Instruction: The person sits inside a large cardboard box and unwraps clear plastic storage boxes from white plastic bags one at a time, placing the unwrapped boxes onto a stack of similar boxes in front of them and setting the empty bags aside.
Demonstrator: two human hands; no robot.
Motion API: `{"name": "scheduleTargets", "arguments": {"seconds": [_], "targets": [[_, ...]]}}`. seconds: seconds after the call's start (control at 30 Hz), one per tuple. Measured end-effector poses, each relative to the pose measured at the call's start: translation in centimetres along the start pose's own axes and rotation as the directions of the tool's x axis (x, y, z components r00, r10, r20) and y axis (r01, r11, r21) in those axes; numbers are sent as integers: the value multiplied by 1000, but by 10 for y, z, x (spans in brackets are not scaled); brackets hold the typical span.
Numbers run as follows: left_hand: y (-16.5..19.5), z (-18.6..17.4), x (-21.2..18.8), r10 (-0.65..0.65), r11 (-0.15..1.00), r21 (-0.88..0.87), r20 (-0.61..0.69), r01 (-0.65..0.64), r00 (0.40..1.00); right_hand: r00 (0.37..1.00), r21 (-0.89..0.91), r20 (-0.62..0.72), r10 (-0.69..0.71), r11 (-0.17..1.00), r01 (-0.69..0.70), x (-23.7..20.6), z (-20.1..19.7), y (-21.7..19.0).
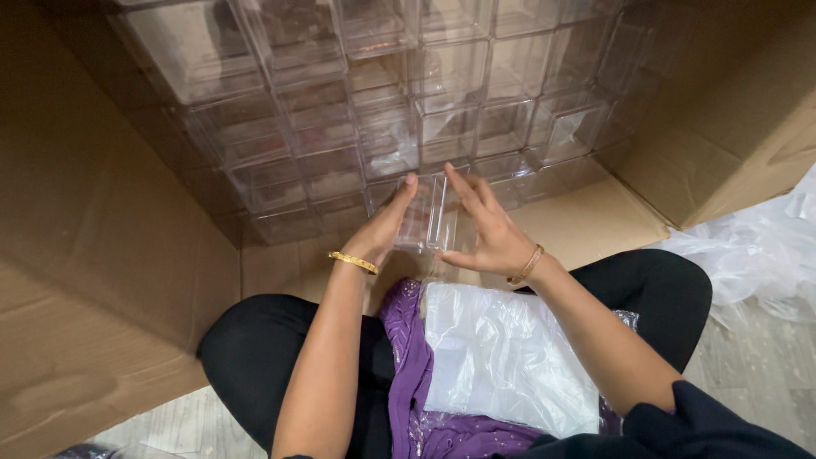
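Clear plastic box (427,214) clamped between left hand (384,228) and right hand (486,231), both grasping, palms on opposite sides. Long axis upright. Just in front of stacked clear boxes (357,110) inside cardboard carton (93,255); hands equally near.

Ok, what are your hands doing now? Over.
Left hand and right hand both grip one clear plastic box. Stacked clear boxes right behind, inside cardboard carton.

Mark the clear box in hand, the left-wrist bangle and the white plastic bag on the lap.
clear box (429,217), head view, front wall.
left-wrist bangle (353,262), head view, top of band.
white plastic bag (506,357), head view, middle.
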State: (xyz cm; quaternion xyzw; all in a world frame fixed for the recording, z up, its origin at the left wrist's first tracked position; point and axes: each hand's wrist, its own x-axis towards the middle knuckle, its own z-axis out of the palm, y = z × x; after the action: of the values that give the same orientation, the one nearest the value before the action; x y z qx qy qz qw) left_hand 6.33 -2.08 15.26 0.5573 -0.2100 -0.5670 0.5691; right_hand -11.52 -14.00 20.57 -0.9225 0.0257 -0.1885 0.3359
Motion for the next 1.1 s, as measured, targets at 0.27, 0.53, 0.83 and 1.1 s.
{"name": "scheduleTargets", "arguments": {"seconds": [0.27,0.53,0.83,1.1], "targets": [[-2,0,-4,-25,996,80,-50,29,998,998,26,65,24,999,-25,-2,4,8],[2,0,-10,-4,996,90,-50,9,999,996,44,86,7,999,-11,0,6,11],[-19,0,6,50,981,189,13,-52,999,998,-30,24,-59,998,60,-10,23,20],[-35,-37,24,432,708,707,-433,0,791,760,39,-361,540,823,-566,-39,72,35]]}}
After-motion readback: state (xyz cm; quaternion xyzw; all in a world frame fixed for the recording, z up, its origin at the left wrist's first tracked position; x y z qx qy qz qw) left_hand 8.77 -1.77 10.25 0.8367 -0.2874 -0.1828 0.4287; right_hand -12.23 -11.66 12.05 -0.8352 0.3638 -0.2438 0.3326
